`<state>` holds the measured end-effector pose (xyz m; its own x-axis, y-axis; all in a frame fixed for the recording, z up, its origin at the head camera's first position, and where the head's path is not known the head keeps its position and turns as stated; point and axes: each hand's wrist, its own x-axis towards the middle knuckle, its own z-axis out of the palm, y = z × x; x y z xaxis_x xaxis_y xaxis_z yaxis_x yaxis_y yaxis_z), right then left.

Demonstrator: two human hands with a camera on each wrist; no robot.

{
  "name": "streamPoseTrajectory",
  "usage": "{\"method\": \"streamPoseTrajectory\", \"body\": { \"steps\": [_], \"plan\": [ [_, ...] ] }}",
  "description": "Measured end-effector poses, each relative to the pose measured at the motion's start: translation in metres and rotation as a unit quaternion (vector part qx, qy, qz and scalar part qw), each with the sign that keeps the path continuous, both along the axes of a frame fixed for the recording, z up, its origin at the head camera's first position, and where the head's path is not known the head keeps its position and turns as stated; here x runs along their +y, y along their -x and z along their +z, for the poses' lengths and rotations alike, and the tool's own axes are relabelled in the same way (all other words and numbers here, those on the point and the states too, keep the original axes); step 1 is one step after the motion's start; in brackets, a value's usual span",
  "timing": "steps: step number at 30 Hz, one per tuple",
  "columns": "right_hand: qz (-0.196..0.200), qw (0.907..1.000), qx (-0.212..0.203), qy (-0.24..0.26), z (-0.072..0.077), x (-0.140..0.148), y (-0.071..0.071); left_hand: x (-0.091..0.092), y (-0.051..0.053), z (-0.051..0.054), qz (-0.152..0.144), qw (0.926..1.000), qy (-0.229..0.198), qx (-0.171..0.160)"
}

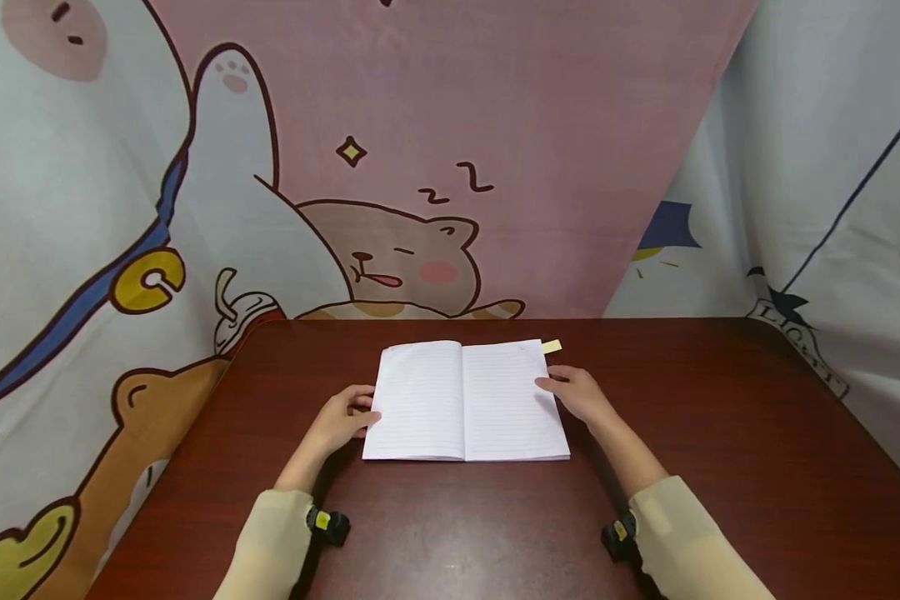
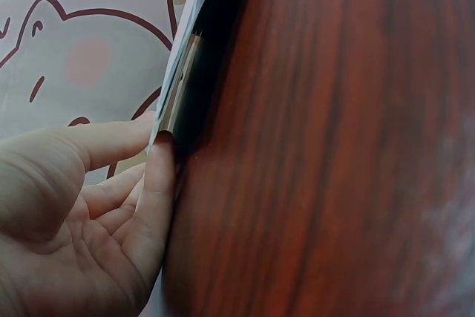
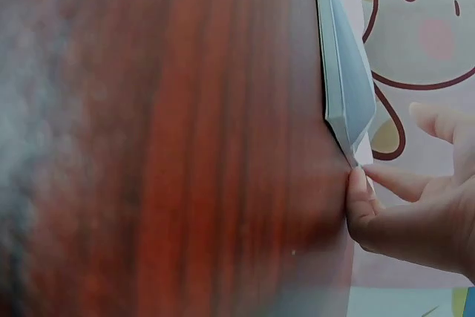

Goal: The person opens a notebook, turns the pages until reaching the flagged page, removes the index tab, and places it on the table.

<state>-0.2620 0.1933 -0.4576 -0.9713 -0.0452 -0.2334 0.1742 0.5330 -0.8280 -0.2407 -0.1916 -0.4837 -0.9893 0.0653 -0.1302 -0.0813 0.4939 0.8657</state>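
Note:
An open notebook [image 1: 420,404] with white lined pages lies on the brown table, a pale yellow tab [image 1: 552,346] sticking out at its upper right. My left hand [image 1: 339,421] holds the left edge, thumb on top of the page. In the left wrist view, the fingers of that hand [image 2: 96,206] reach under the edge, which is raised off the table. At the right edge, my right hand [image 1: 581,396] pinches the paper. The right wrist view shows its fingertips meeting at the page edge, with sheets [image 3: 352,72] bowed up above the rest; another finger stays raised.
The dark brown wooden table [image 1: 450,533] surrounds the notebook. Behind it hangs a cloth [image 1: 555,167] with cartoon animals, also draped at both sides. Small black cameras [image 1: 330,527] are strapped at the wrists, by the cream sleeves [image 1: 270,542].

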Motion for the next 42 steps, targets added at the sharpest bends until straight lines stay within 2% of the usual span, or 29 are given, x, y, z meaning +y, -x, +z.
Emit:
{"method": "streamPoseTrajectory", "body": {
  "steps": [5, 10, 17, 23, 29, 35, 42],
  "plan": [
    [0.014, 0.9998, -0.007, -0.013, -0.003, 0.002, 0.002, -0.001, 0.0, 0.001, 0.0, 1.0, 0.001, 0.001],
    [0.022, 0.9996, 0.01, -0.014, -0.005, 0.002, 0.003, -0.001, 0.0, 0.001, 0.001, 1.0, 0.003, 0.0],
    [-0.018, 0.9983, 0.055, -0.004, -0.006, 0.0, 0.001, 0.0, 0.0, 0.001, 0.003, 1.0, 0.005, 0.0],
    [-0.044, 0.9969, 0.063, 0.017, -0.005, -0.002, 0.0, -0.001, 0.0, 0.002, 0.003, 1.0, 0.005, -0.001],
    [-0.063, 0.993, 0.071, 0.071, 0.001, -0.006, -0.001, -0.001, 0.0, 0.001, 0.002, 1.0, 0.003, 0.0],
    [-0.043, 0.986, 0.034, 0.158, 0.007, -0.01, -0.003, 0.0, 0.0, 0.001, 0.004, 1.0, 0.008, 0.0],
    [-0.006, 0.9803, -0.003, 0.197, 0.01, -0.014, -0.006, 0.0, 0.001, 0.001, 0.005, 1.0, 0.008, -0.003]
  ]
}}
